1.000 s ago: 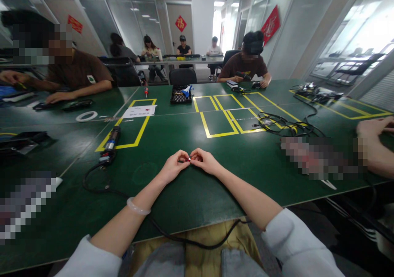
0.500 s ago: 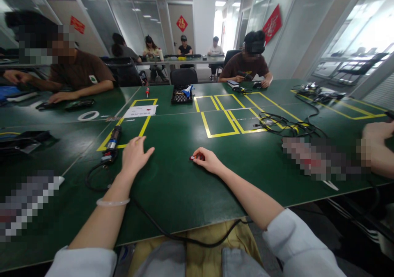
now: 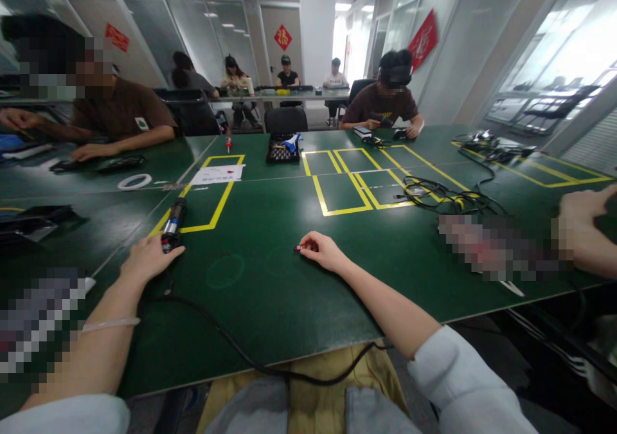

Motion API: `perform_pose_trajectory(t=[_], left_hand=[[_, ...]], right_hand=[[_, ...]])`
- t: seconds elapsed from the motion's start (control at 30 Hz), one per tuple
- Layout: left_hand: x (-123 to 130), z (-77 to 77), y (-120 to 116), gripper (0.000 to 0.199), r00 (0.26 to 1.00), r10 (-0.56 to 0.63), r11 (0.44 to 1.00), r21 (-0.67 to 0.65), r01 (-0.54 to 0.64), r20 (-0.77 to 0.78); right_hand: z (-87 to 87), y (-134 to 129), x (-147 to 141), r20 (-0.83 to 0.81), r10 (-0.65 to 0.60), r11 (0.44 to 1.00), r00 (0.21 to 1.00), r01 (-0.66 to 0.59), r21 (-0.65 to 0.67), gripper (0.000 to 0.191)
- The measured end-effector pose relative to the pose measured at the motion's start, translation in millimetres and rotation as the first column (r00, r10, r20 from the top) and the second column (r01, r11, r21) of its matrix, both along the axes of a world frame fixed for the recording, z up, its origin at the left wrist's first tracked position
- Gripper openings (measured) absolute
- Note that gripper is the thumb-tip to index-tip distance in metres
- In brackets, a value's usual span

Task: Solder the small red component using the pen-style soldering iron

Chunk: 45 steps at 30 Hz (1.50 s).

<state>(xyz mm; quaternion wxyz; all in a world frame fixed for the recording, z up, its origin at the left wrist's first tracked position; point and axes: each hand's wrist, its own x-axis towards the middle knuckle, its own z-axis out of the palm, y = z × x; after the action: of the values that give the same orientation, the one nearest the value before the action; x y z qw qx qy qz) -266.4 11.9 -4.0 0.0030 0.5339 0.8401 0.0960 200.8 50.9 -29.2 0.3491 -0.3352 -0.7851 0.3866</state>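
My left hand (image 3: pixel 150 258) is at the near end of a black cylindrical device (image 3: pixel 174 217) with a silver-blue band, which lies on the green table. Its thumb stretches to the right, apart from the fingers, and a bit of red on the device's near end shows between them. My right hand (image 3: pixel 322 251) rests on the table with thumb and forefinger pinched on a small red and orange piece (image 3: pixel 299 248), mostly hidden by the fingers. A black cable (image 3: pixel 231 341) runs from near the device down over the table's front edge.
Yellow tape rectangles (image 3: pixel 321 196) mark the table. A white paper (image 3: pixel 218 174), a black tray (image 3: pixel 283 151), a white ring (image 3: pixel 134 182) and tangled black cables (image 3: pixel 434 193) lie beyond my hands. Co-workers sit at the left and far side; another person's hand (image 3: pixel 588 228) is at right.
My left hand has moved left and slightly toward me, from above the table to the near end of the black device. My right hand stays put with the small piece.
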Motion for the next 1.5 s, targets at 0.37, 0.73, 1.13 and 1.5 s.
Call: perform_pose_trajectory(t=[0.37,0.73,1.13,1.5], left_hand=[[50.8,9.0,-8.6,0.066,0.986,-0.059,0.997,-0.057,0.051,-0.154],[183.5,13.2,-12.7,0.060,0.954,-0.270,0.962,-0.004,0.272,-0.128],[285.0,-0.2,-24.2,0.064,0.831,-0.540,0.823,0.121,0.555,-0.133],[289.5,-0.8,-29.4,0.064,0.808,-0.579,0.796,0.135,0.589,-0.110]], right_hand=[[2.3,-2.0,-2.0,-0.010,0.001,1.000,1.000,-0.002,-0.020,0.015],[2.9,-4.6,-5.5,-0.052,0.002,0.999,0.999,-0.004,-0.040,0.015],[1.7,-4.3,-6.5,-0.029,0.007,0.982,1.000,-0.002,0.190,0.007],[2.5,-5.0,-7.2,0.021,0.037,0.981,0.999,-0.040,0.192,0.002]])
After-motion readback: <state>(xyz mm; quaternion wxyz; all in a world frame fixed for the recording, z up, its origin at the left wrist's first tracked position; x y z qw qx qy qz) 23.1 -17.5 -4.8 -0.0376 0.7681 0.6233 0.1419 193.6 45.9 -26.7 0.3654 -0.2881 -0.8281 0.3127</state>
